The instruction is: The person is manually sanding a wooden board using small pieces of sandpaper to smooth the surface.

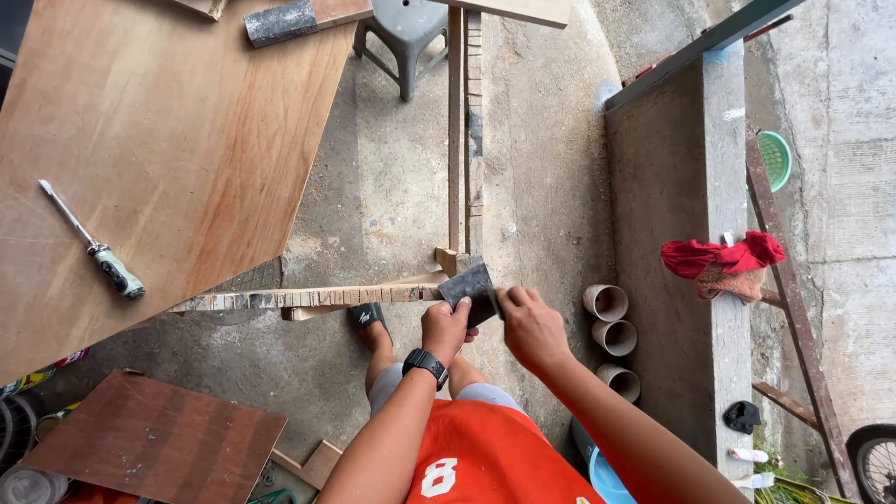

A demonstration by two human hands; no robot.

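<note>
Head camera looks steeply down, close above hands (490,327).

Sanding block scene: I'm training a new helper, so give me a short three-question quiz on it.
1. True or false: both hands hold the sanding block.
2. Which wrist wears the watch? A) left B) right
3. What tool lies on the plywood sheet?

Key: 1 true: the left hand and right hand press it against the end of the wooden frame. 2 A. 3 A screwdriver.
</note>
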